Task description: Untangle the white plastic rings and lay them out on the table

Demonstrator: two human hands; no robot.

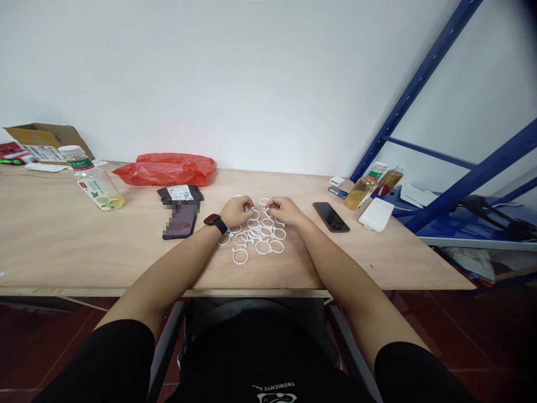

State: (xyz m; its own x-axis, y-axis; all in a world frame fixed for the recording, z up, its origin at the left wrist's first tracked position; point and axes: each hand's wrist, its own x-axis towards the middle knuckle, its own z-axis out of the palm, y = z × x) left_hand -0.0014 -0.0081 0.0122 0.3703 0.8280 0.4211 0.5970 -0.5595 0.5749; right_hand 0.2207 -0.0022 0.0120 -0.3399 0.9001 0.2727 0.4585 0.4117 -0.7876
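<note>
Several white curtain rings, thin hoops with a small tab on each, lie in a loose pile on the wooden table in front of me. My left hand, with a dark watch on its wrist, is closed at the far left of the pile, thumb and fingers pinching a white ring. Opposite it, my right hand is closed in a pinch on another white ring. The two hands are a short gap apart. Fingers partly cover both held rings, and some rings lie under the hands.
On the left stand a clear bottle, a red plastic bag, a dark package and a cardboard box. To the right are a phone, a white case, tea bottles and a blue metal frame.
</note>
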